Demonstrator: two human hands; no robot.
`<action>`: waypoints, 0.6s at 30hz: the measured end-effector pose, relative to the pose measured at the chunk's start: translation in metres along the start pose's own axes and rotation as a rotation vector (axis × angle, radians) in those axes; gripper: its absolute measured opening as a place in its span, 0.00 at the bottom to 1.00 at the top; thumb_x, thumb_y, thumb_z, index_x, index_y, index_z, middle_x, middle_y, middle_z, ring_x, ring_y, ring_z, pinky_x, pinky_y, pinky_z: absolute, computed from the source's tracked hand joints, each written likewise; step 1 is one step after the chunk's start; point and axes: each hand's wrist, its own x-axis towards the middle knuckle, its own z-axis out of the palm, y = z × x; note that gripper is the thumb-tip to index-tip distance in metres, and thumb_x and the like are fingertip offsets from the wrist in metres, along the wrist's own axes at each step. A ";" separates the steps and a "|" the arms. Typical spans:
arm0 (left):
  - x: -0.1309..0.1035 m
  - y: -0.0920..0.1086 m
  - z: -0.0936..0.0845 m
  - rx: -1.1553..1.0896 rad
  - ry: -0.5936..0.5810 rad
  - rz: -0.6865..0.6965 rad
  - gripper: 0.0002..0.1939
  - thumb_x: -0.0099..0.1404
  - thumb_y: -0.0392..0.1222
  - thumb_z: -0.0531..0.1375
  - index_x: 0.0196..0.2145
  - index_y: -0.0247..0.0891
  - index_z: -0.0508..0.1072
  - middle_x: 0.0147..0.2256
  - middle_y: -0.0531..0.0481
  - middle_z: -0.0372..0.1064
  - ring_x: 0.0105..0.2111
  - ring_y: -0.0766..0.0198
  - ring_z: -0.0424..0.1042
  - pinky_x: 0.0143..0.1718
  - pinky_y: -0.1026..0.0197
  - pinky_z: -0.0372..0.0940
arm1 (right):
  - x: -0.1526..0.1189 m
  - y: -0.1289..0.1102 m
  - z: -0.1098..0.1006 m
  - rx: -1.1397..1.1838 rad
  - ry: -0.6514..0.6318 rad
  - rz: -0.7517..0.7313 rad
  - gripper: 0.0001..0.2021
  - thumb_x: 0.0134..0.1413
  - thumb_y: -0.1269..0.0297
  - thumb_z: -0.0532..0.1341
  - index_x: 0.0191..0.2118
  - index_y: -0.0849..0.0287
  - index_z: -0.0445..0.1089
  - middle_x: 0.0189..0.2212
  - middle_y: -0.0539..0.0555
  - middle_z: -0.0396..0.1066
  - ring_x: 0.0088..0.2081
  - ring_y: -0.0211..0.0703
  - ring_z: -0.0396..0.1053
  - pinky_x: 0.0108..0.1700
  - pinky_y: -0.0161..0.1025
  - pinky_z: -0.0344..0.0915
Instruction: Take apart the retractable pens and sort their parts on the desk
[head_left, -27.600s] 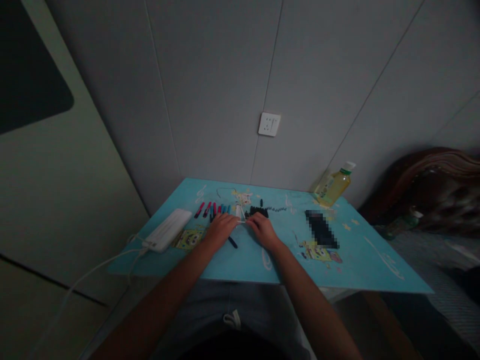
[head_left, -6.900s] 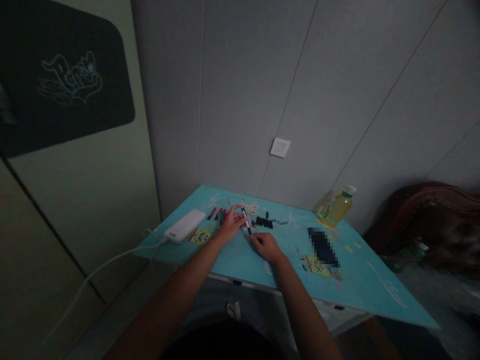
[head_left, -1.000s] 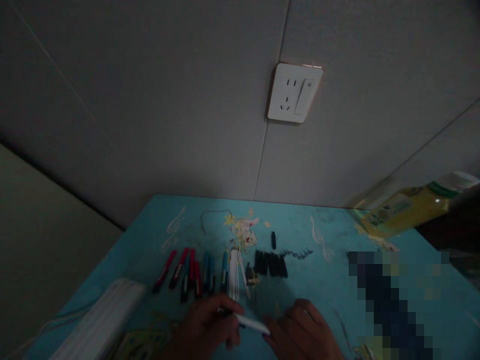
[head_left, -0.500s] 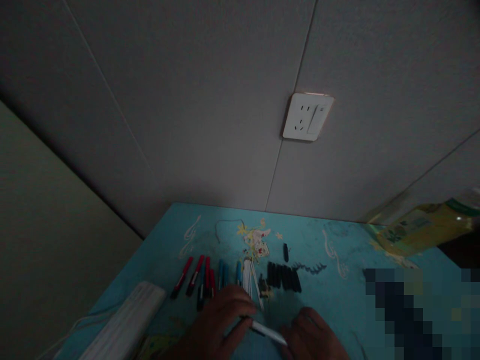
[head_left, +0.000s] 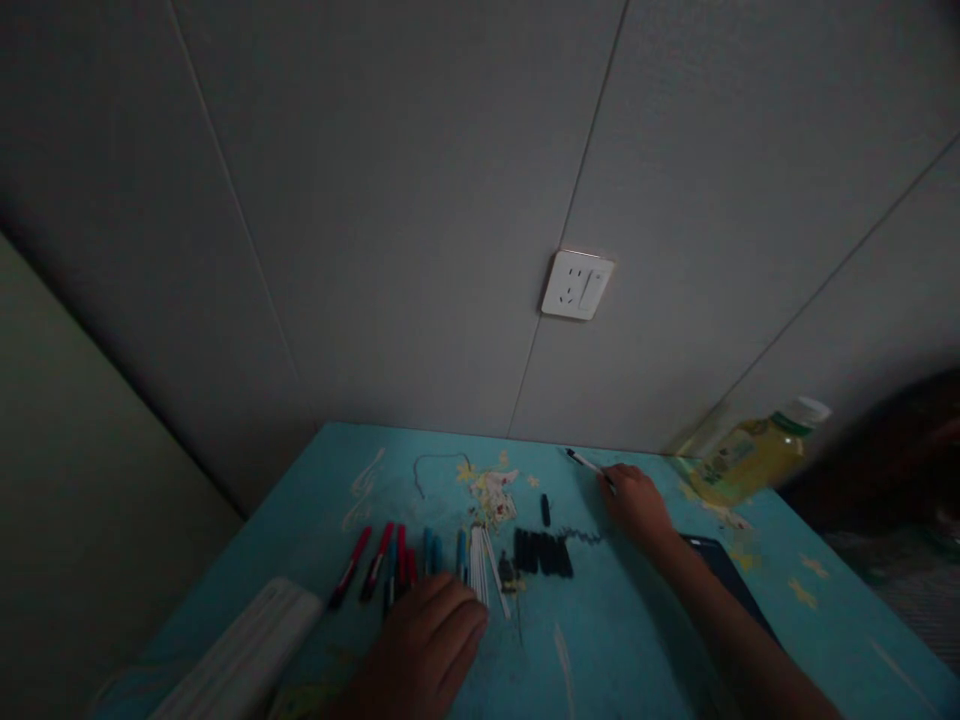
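My right hand (head_left: 636, 500) reaches to the back of the table, its fingers pinching a white pen (head_left: 585, 463) with a dark end near the wall. My left hand (head_left: 431, 635) is closed at the front, fingers bent together; whatever it may hold is hidden. Just beyond it lie red-and-black pen parts (head_left: 378, 563), blue pen parts (head_left: 428, 552) and a bundle of thin white refills (head_left: 478, 562). To their right is a row of black caps (head_left: 541, 553), with a single black cap (head_left: 545, 510) behind it and small dark pieces (head_left: 507, 570) alongside.
A blue patterned cloth (head_left: 600, 620) covers the table. At left lies a long white object (head_left: 240, 650). A bottle of yellow liquid (head_left: 746, 460) stands at the back right, and a dark flat device (head_left: 724, 570) lies under my right forearm. A socket (head_left: 577, 285) is on the wall.
My right hand has carried the white pen from the front of the table to the back right. My left hand has come off the pen. The view has shifted.
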 end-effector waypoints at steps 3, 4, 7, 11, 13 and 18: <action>0.000 0.002 0.000 -0.029 -0.026 -0.014 0.09 0.71 0.32 0.52 0.42 0.38 0.71 0.35 0.48 0.69 0.37 0.60 0.67 0.42 0.56 0.66 | 0.009 -0.002 0.006 0.006 -0.006 0.027 0.16 0.65 0.62 0.52 0.38 0.63 0.76 0.38 0.63 0.75 0.41 0.49 0.71 0.48 0.41 0.62; 0.000 0.003 0.000 -0.029 -0.041 -0.013 0.09 0.71 0.32 0.52 0.42 0.38 0.71 0.35 0.48 0.68 0.37 0.60 0.67 0.43 0.55 0.66 | 0.008 -0.002 0.005 0.016 -0.004 0.034 0.16 0.65 0.61 0.53 0.38 0.63 0.76 0.38 0.62 0.75 0.41 0.49 0.71 0.47 0.41 0.62; 0.001 0.007 0.000 -0.007 -0.101 -0.021 0.08 0.71 0.33 0.52 0.40 0.39 0.71 0.35 0.49 0.68 0.38 0.60 0.66 0.45 0.54 0.65 | -0.008 0.003 -0.001 0.052 0.031 0.052 0.16 0.64 0.58 0.53 0.42 0.61 0.76 0.41 0.62 0.76 0.43 0.49 0.71 0.48 0.42 0.63; 0.004 0.011 0.001 0.025 -0.167 0.004 0.07 0.70 0.32 0.53 0.37 0.38 0.70 0.36 0.49 0.68 0.38 0.60 0.66 0.42 0.57 0.65 | -0.069 0.007 -0.009 0.215 0.262 0.133 0.19 0.66 0.55 0.51 0.44 0.62 0.75 0.42 0.61 0.76 0.44 0.50 0.72 0.50 0.44 0.65; 0.005 0.010 0.000 0.034 -0.171 0.039 0.07 0.69 0.32 0.53 0.36 0.38 0.70 0.35 0.49 0.68 0.37 0.60 0.66 0.40 0.58 0.65 | -0.102 0.003 -0.009 0.401 0.369 0.181 0.19 0.65 0.52 0.53 0.42 0.61 0.74 0.40 0.60 0.77 0.41 0.50 0.73 0.45 0.43 0.68; 0.011 -0.008 -0.011 0.161 -0.113 0.014 0.10 0.68 0.29 0.53 0.40 0.38 0.72 0.38 0.48 0.69 0.40 0.59 0.67 0.43 0.55 0.65 | -0.132 -0.023 -0.017 0.660 0.322 0.231 0.19 0.65 0.52 0.54 0.44 0.63 0.75 0.34 0.58 0.78 0.32 0.45 0.73 0.34 0.36 0.70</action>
